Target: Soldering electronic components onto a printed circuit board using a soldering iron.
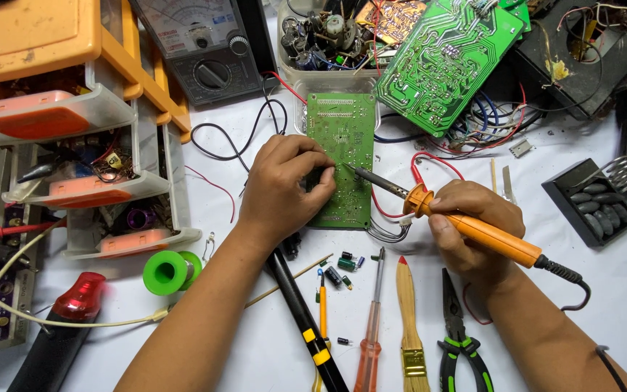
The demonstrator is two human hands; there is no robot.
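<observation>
**Iron tip on the board**

Nearest us, the right hand (473, 232) grips the orange soldering iron (473, 226), its tip touching the green circuit board (342, 156) at 12 o'clock. The left hand (284, 189) pinches the board's edge. Joint looks unfinished; loose capacitors (342, 268) wait on the bench (589, 290).

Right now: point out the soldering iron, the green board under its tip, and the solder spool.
soldering iron (484, 234): head view, on the orange handle.
green board (342, 123): head view, on its bare upper part.
solder spool (165, 272): head view, on the green flange.
</observation>
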